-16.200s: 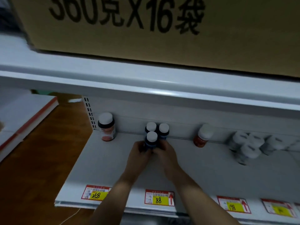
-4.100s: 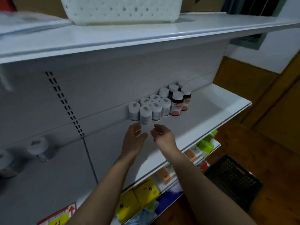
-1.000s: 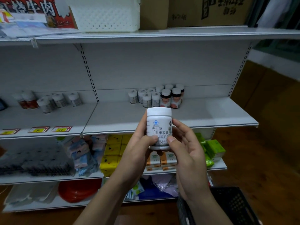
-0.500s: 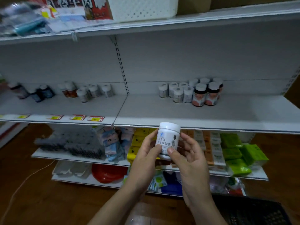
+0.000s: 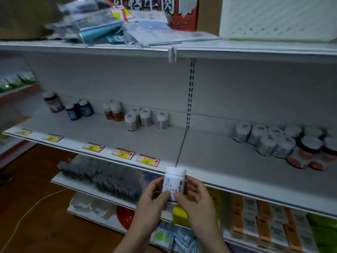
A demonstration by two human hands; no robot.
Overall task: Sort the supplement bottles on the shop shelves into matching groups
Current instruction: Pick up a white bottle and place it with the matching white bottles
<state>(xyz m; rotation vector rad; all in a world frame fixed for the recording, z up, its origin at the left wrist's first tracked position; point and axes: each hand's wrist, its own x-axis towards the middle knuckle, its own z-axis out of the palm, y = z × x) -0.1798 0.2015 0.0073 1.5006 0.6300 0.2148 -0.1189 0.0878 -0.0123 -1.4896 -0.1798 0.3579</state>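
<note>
A white supplement bottle (image 5: 174, 181) with a white cap is upright in front of the shelf edge, held by both hands. My left hand (image 5: 152, 196) grips its left side and my right hand (image 5: 196, 195) grips its right side, both thumbs on the label. On the middle shelf (image 5: 209, 154) stand three white bottles (image 5: 144, 118), two orange-brown bottles (image 5: 113, 111), dark blue bottles (image 5: 78, 109) and one larger bottle (image 5: 52, 102). At the right a cluster of several white bottles (image 5: 266, 138) stands beside orange-labelled dark-capped bottles (image 5: 310, 152).
Red and yellow price tags (image 5: 123, 153) line the shelf edge. The top shelf carries loose packets (image 5: 94, 26), a red box and a white perforated basket (image 5: 277, 17). Lower shelves hold grey items (image 5: 102, 179), boxed goods (image 5: 264, 220) and a red bowl (image 5: 125, 215). The floor is wood.
My view has swung left and moved closer to the shelf. Both hands still hold the white bottle, now just below the shelf edge near the upright divider.
</note>
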